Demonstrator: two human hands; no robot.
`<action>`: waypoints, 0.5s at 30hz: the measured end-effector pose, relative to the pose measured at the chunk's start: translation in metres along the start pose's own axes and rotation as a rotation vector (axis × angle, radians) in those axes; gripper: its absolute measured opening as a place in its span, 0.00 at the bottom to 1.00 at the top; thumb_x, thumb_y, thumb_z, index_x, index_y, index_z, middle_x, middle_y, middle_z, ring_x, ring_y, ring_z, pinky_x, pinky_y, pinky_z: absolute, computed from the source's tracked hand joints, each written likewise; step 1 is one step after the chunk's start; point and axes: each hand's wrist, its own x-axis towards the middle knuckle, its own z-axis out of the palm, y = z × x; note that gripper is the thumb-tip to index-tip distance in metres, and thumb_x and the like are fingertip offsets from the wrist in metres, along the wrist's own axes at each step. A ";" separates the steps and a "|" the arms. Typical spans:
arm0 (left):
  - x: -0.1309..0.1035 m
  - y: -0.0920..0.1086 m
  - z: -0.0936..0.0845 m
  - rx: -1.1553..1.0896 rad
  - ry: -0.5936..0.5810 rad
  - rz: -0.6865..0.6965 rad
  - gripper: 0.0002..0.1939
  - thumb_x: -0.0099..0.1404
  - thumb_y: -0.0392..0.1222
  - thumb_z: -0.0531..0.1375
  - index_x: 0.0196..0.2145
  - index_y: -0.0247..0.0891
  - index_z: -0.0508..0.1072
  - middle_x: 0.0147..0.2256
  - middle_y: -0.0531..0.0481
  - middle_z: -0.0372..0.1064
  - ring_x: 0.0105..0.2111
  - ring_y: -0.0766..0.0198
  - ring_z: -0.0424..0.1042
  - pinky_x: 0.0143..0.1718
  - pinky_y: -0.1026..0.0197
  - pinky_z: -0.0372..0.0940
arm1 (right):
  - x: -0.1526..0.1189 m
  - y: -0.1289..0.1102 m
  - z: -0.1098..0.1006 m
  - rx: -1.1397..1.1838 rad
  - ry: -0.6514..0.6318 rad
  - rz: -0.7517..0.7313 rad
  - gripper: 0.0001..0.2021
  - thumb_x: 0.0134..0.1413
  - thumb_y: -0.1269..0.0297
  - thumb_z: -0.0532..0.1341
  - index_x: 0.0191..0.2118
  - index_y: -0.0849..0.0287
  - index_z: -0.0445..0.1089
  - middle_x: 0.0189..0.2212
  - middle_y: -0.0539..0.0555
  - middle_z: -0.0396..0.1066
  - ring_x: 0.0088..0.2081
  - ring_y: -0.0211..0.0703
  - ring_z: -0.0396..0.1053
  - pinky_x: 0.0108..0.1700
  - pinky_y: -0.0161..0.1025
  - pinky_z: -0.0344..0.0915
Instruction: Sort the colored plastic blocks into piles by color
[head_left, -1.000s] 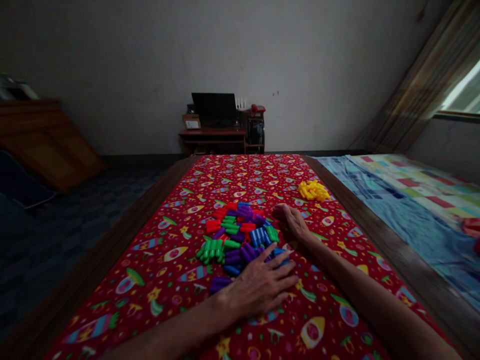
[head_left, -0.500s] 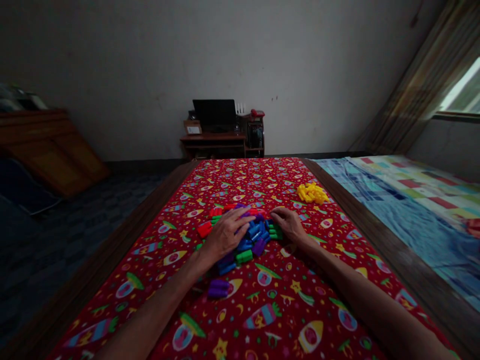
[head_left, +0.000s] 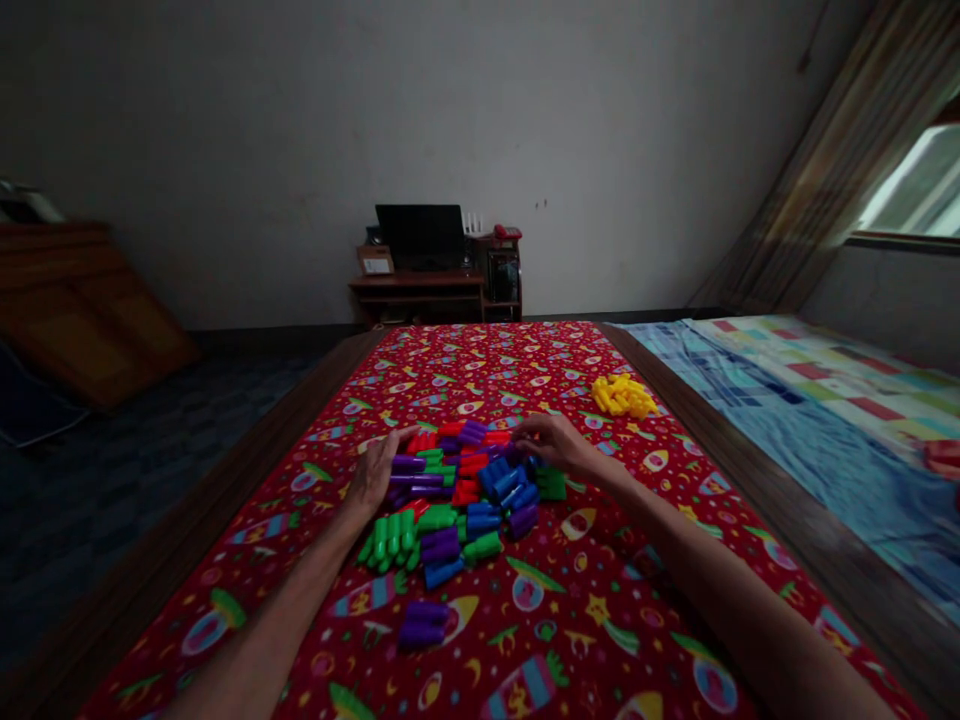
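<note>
A loose pile of plastic building blocks [head_left: 466, 490], shaped like joined rounded tubes in purple, green, red and blue, lies on the red patterned cloth [head_left: 525, 620]. At the pile's left edge, my left hand [head_left: 371, 472] rests with its fingers stretched out beside long purple blocks [head_left: 421, 482]. My right hand [head_left: 553, 440] is at the far right edge, fingers bent and drawn together over the blocks; what lies between the fingertips is hidden. Blue blocks [head_left: 510, 485] and a green block [head_left: 552, 484] sit just below it. Nearer me lies a separate purple block [head_left: 424, 624].
A heap of yellow blocks [head_left: 622, 395] sits farther back on the right. Beyond the table's far end stands a desk [head_left: 420, 284] with a monitor [head_left: 420, 236]. A bed with a blue cover [head_left: 757, 410] adjoins on the right; a wooden cabinet [head_left: 90, 310] stands left.
My left hand has moved left off the middle of the pile to its edge, uncovering purple, green and red blocks. My right hand has shifted slightly left onto the blocks.
</note>
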 end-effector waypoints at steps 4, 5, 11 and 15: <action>0.000 0.002 0.002 -0.088 -0.013 -0.027 0.40 0.60 0.70 0.44 0.47 0.34 0.76 0.51 0.40 0.73 0.55 0.47 0.68 0.60 0.47 0.58 | 0.016 0.027 -0.023 0.211 0.275 0.219 0.10 0.50 0.62 0.61 0.33 0.62 0.77 0.27 0.52 0.76 0.29 0.40 0.71 0.34 0.34 0.64; 0.000 0.002 0.002 -0.097 -0.012 -0.034 0.40 0.60 0.70 0.44 0.47 0.34 0.76 0.51 0.40 0.73 0.55 0.47 0.68 0.60 0.47 0.58 | 0.019 0.036 -0.027 0.204 0.342 0.277 0.11 0.48 0.61 0.61 0.32 0.62 0.77 0.26 0.52 0.75 0.28 0.39 0.70 0.32 0.34 0.64; -0.001 0.000 0.001 -0.096 -0.013 -0.033 0.41 0.59 0.73 0.44 0.46 0.34 0.76 0.50 0.39 0.73 0.55 0.46 0.67 0.61 0.45 0.56 | 0.026 0.083 -0.032 0.068 0.527 0.562 0.11 0.48 0.62 0.59 0.26 0.64 0.76 0.17 0.52 0.72 0.21 0.40 0.68 0.26 0.33 0.62; -0.002 0.001 0.000 -0.073 -0.020 -0.028 0.40 0.60 0.71 0.44 0.46 0.35 0.77 0.50 0.40 0.73 0.55 0.46 0.68 0.60 0.46 0.57 | 0.029 0.081 -0.029 -0.031 0.623 0.540 0.12 0.50 0.65 0.57 0.34 0.62 0.78 0.28 0.57 0.77 0.33 0.47 0.74 0.37 0.39 0.68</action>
